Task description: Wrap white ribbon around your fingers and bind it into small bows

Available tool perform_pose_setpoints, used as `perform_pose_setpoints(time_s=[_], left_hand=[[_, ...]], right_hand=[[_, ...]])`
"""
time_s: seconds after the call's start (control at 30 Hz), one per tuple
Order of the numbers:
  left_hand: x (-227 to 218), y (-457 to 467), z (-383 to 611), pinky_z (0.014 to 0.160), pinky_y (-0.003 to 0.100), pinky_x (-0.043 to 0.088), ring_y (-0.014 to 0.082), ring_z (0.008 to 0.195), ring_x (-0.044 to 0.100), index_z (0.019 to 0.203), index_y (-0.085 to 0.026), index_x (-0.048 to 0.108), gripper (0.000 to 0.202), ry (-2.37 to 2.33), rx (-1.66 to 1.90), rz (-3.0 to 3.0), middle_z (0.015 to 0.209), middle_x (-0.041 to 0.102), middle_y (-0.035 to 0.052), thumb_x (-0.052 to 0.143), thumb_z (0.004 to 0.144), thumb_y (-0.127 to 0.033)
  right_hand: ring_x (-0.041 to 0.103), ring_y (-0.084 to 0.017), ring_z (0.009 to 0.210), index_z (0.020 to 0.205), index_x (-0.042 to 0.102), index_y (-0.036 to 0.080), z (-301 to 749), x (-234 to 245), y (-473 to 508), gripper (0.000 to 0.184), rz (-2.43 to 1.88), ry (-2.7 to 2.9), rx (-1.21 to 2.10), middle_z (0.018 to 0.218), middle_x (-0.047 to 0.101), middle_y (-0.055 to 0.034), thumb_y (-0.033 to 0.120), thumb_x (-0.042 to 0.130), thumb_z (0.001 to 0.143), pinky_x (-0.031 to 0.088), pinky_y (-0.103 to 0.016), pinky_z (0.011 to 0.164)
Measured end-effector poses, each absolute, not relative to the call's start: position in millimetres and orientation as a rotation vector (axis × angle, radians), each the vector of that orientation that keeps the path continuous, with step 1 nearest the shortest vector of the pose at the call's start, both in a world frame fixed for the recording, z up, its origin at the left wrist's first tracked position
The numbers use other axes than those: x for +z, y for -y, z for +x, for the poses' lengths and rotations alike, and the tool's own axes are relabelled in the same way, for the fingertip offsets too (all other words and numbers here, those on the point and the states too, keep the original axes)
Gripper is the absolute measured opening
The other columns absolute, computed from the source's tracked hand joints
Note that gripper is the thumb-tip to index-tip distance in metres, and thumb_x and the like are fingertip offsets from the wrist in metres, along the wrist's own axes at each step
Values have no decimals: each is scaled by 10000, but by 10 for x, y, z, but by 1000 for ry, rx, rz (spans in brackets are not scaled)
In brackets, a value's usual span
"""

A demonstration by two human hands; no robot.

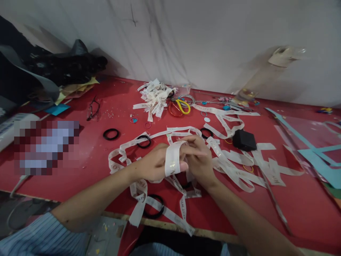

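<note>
A white printed ribbon [172,159] is looped around the fingers of my left hand [156,164], which is closed on it. My right hand [200,161] meets the left at the loop, its fingers bent against the ribbon; its exact hold is partly hidden. Below and around both hands lie long printed ribbon strips [138,193]. Black rings [155,207] rest among the strips, one at the near edge. Another black ring [144,141] lies just beyond my left hand.
At the back sit a heap of ribbon pieces [156,96] and scissors [183,106] with yellow and red handles. A black block [244,140] stands right of my hands, near a thin rod [277,206]. Glasses [93,108] lie left, blue card strips [322,167] right.
</note>
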State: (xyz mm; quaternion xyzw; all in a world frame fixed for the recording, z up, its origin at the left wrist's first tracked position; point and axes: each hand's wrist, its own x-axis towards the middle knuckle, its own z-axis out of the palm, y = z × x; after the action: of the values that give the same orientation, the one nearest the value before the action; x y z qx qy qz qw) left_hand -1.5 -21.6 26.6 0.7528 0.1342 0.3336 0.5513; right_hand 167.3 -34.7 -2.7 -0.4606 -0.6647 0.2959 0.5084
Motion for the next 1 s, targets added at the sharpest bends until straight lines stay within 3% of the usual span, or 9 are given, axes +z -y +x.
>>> perform_pose_setpoints(time_s=[0.07,0.17,0.33,0.5,0.67,0.73,0.8,0.9,1.0], left_hand=[[250,185,4,561,245,258,103,570,326,1214,-117,666,544,-350,818,1674,625,374,-31,434,970,-544],[230,113,40,474,231,156,79,466,156,1053,-72,723,756,-344,952,1310,510,223,-78,299,940,-687],[238,24,40,449,206,203,81,436,128,947,-111,757,650,-295,907,844,468,147,-81,276,1005,-543],[253,40,37,441,196,207,73,434,120,954,-137,762,500,-296,920,828,475,141,-84,374,1003,-447],[232,35,28,442,196,122,55,433,98,1097,-96,727,536,-507,920,1236,469,149,-107,462,954,-540],[226,29,10,453,197,175,60,441,165,1117,-97,726,533,-648,925,1385,460,218,-96,488,944,-540],[223,25,-5,506,201,315,76,477,340,1112,-113,738,474,-762,941,1544,481,411,-56,530,935,-501],[212,16,-11,707,236,470,145,697,607,1128,-136,741,400,-770,971,1758,736,707,35,566,927,-434],[188,-2,-7,729,234,494,168,795,670,1154,-151,731,374,-760,1002,1821,923,768,66,559,933,-399]], right_hand=[[631,-136,700,889,606,216,1672,-47,332,94,-1096,1636,740,796,676,-5,255,534,936,495,-255,632],[549,-111,590,844,611,211,1665,-61,328,169,-1106,1639,792,703,618,12,327,544,947,442,-244,570],[375,-80,423,793,540,212,1661,-40,357,252,-1082,1590,1005,504,415,75,407,543,952,307,-235,446],[356,-81,394,805,530,220,1644,-51,383,276,-1075,1538,1103,479,413,81,457,552,945,277,-237,414],[355,-79,396,779,519,223,1650,-62,403,306,-1057,1493,1141,478,424,79,482,572,932,293,-234,416],[367,-80,404,762,505,222,1660,-62,408,317,-1034,1501,1163,484,428,76,481,572,932,299,-233,419],[378,-80,411,760,502,220,1668,-59,413,311,-1005,1534,1189,491,433,75,467,571,936,303,-230,424],[403,-80,436,711,505,211,1671,-38,425,331,-959,1605,1164,506,446,64,435,561,948,317,-230,442],[500,-100,559,657,573,192,1672,18,441,348,-873,1708,951,623,532,13,365,551,958,402,-247,529]])
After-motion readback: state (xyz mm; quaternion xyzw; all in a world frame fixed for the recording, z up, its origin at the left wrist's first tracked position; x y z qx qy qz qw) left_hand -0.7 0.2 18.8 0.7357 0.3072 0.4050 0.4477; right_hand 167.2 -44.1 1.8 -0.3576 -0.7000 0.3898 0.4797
